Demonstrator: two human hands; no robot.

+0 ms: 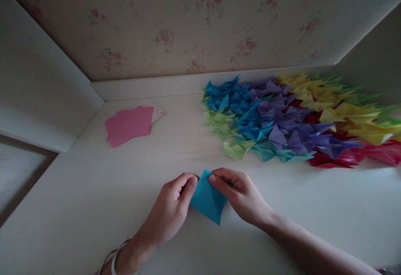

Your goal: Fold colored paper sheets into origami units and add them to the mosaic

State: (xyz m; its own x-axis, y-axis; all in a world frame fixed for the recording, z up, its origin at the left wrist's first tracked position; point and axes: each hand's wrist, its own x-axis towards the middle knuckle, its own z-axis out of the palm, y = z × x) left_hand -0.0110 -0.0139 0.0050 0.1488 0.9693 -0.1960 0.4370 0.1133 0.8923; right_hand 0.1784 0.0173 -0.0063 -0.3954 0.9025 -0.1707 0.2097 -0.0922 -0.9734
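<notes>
Between my hands is a blue sheet of origami paper (208,200), creased and held just above the white tabletop. My left hand (177,202) pinches its left edge between thumb and fingers. On the upper right edge, close to the top corner, my right hand (239,191) grips the paper with the thumb on top. The paper's lower corner points toward me and hangs free. The fingertips behind the sheet are hidden.
A stack of pink paper squares (130,124) lies at the back left, over a pale patterned sheet (158,113). Many folded paper cranes (288,120) in blue, purple, yellow, green and red crowd the back right. A floral-papered wall (188,24) and a white side panel (37,66) bound the table (94,191).
</notes>
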